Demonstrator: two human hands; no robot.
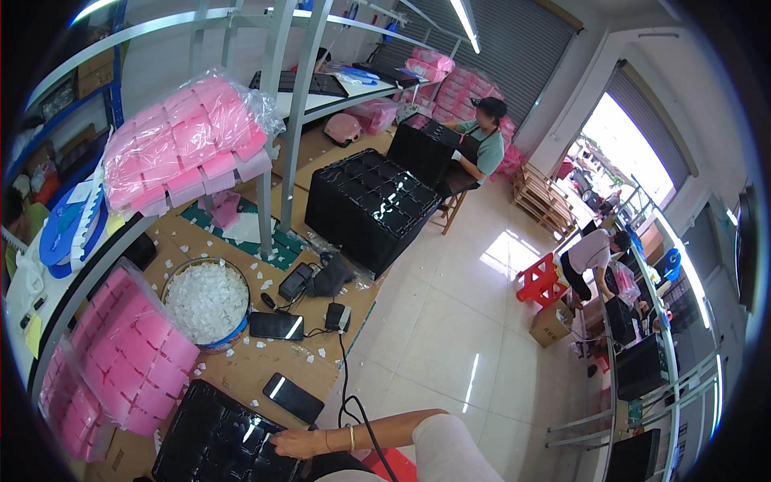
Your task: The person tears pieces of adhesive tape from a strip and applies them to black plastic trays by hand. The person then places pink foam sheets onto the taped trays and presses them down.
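Observation:
My right hand (295,443) reaches in from the lower right, with a bangle and a thin band at the wrist. Its fingers are closed at the right edge of a black moulded plastic tray (213,438) with rows of pockets. A black phone (293,398) lies just beyond that tray. Farther off, a second phone (276,325) rests beside a round tub (210,349) heaped with small white pieces (206,301). My left hand is out of view.
Pink foam sheets (132,353) lean left of the tub; a wrapped pink bundle (189,140) sits above. A black cable (347,377) hangs from an adapter (338,317). Black tray stacks (365,209) stand ahead. One person (482,145) sits beyond; another (590,257) bends at right.

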